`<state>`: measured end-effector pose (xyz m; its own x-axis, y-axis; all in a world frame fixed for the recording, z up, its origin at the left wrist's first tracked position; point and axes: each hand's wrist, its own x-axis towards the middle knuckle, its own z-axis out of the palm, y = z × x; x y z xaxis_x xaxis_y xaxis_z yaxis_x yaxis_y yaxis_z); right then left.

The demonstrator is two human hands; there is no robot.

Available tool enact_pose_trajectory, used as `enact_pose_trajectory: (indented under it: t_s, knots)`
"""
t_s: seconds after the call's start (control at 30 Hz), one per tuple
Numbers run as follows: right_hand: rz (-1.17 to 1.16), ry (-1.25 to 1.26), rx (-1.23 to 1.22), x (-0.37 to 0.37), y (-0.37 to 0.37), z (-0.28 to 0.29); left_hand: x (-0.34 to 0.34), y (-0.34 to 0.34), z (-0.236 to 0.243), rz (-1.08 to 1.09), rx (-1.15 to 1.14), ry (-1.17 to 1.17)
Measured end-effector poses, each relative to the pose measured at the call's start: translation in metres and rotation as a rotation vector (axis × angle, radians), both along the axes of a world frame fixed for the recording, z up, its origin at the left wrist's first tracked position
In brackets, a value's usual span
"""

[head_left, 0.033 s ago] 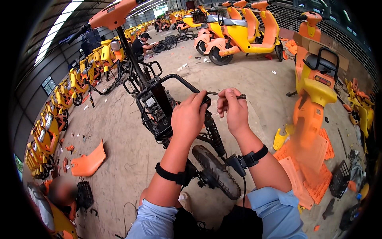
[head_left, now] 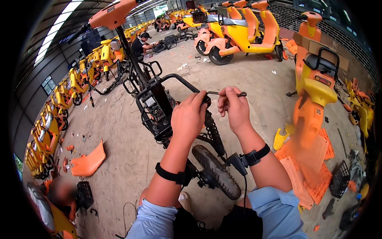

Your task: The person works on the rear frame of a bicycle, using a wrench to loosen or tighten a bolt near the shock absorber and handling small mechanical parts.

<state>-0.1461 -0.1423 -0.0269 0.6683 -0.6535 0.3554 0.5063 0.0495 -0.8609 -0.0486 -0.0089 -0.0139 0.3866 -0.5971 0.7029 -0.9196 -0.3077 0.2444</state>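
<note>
A stripped electric scooter frame point(head_left: 184, 78) of black tubing stands before me, with an orange handlebar cover point(head_left: 112, 16) on its stem. My left hand point(head_left: 188, 114) is closed over the near end of the frame's upper tube, above a coil-spring shock absorber point(head_left: 213, 133). Just right of it, my right hand point(head_left: 234, 108) pinches a thin dark metal rod tool point(head_left: 242, 94) with a thick rounded end. The rod's other end reaches the tube beside my left fingers; the exact contact is hidden. Below sits the worn rear wheel point(head_left: 216, 171).
Yellow-and-orange scooters point(head_left: 238, 38) stand at the far right, and a long row point(head_left: 55, 115) lines the left wall. Orange panels point(head_left: 304, 175) and a black crate point(head_left: 340, 179) lie at right. An orange panel point(head_left: 89, 159) lies left. A person point(head_left: 140, 47) crouches beyond the frame.
My right hand and the rod tool have shifted up very slightly. My left hand stays on the tube.
</note>
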Motion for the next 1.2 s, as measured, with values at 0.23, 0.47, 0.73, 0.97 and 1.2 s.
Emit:
enact_pose_trajectory:
  t_s: [0.23,0.47,0.73,0.97,1.2]
  knots:
    - [0.118,0.162,0.227,-0.001,-0.025,0.008,0.002,0.002,-0.003,0.012,-0.023,-0.044]
    - [-0.352,0.01,-0.208,0.014,0.052,-0.019,-0.001,0.001,-0.002,0.031,-0.024,-0.052]
    - [-0.373,0.091,-0.369,0.011,0.067,-0.005,-0.001,0.003,0.0,-0.003,-0.025,-0.012]
    - [-0.096,0.048,-0.08,-0.002,0.012,0.011,-0.001,0.001,0.0,0.028,-0.009,-0.07]
    - [0.03,0.175,0.044,-0.005,-0.02,0.008,0.002,-0.001,-0.006,0.033,0.002,-0.076]
